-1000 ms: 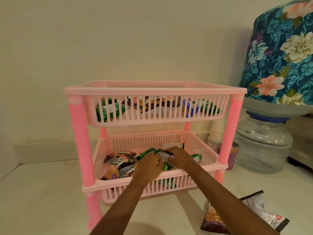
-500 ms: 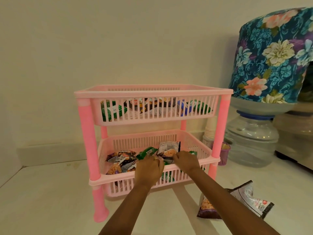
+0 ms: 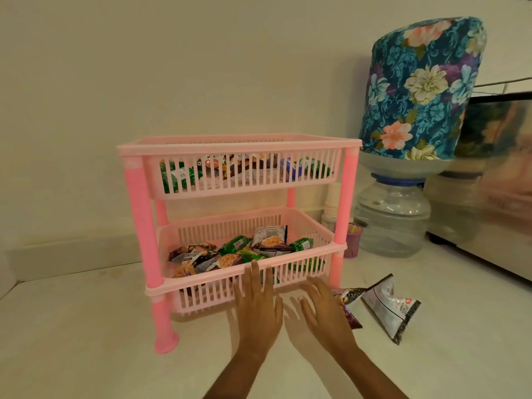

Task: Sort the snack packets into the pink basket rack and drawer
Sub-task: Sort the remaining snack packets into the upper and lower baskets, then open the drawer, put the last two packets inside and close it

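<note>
**Desk:** Both hands, what do they show?

**Photographer:** Left hand (image 3: 257,305) spread flat, fingers extended, fingertips against the front wall of the lower slatted basket of the pink plastic two-tier rack (image 3: 239,226). Right hand (image 3: 322,311) open too, fingers splayed, hovering just beside the rack's front right leg and holding nothing.

**Desk:** And the snacks?

**Photographer:** Assorted foil snack packets (image 3: 230,254) lie heaped in the lower basket; more show through the upper basket's slats. Two loose packets, a white-and-black foil packet (image 3: 391,308) and a purple-edged packet (image 3: 349,303) partly hidden by the right hand, lie on the pale countertop (image 3: 86,326), right of the rack.

**Desk:** Best way to finish?

**Photographer:** Likely, swing the right hand onto the nearer packet, pinch a crimped edge, then lift it clear over the basket rim, not dragging it against the slats. No drawer visible.
</note>
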A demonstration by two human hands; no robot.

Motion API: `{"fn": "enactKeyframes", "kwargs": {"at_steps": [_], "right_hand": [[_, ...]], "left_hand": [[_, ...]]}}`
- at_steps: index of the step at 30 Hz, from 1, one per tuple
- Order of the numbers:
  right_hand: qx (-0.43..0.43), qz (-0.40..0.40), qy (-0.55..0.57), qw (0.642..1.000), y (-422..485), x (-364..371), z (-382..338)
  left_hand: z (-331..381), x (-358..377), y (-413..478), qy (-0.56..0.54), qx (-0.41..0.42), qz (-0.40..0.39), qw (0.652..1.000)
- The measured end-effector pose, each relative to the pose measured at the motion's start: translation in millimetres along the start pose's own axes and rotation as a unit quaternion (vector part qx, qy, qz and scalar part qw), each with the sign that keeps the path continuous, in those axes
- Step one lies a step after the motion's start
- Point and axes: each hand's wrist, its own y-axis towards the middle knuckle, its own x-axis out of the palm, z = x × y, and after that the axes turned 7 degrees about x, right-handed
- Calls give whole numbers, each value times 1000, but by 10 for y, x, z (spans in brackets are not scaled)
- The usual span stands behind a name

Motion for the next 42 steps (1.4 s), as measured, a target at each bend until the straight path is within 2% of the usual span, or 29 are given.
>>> {"fn": "enactKeyframes", "kwargs": {"at_steps": [7,11,14,21,29,35,39,42], "right_hand": [[25,7,20,999,-581,-128,262],[52,-25,0,998,-848,-271,516],[67,-34,-34,997,-1087,-405,713],[85,-29,-69,994,-1596,-932,1226],[81,-25,-72,994,-2017,-1451,1769],[143,45,-16,989,-2254,-1734,2114],[211,88,69,971,-2324,-1861,2326],[260,127,120,950,-2315,-1927,2503]], "left_hand": [[545,93,-442,-21,39,-89,995],[888,141,-663,-68,86,-117,987],[1209,156,-818,-105,112,-124,980],[2085,89,-1058,-137,116,-135,974],[2891,58,-1347,-161,118,-103,975],[3416,7,-1486,-211,126,-41,968],[3770,-54,-1474,-278,157,-55,946],[4020,-32,-1458,-357,130,-78,922]]}}
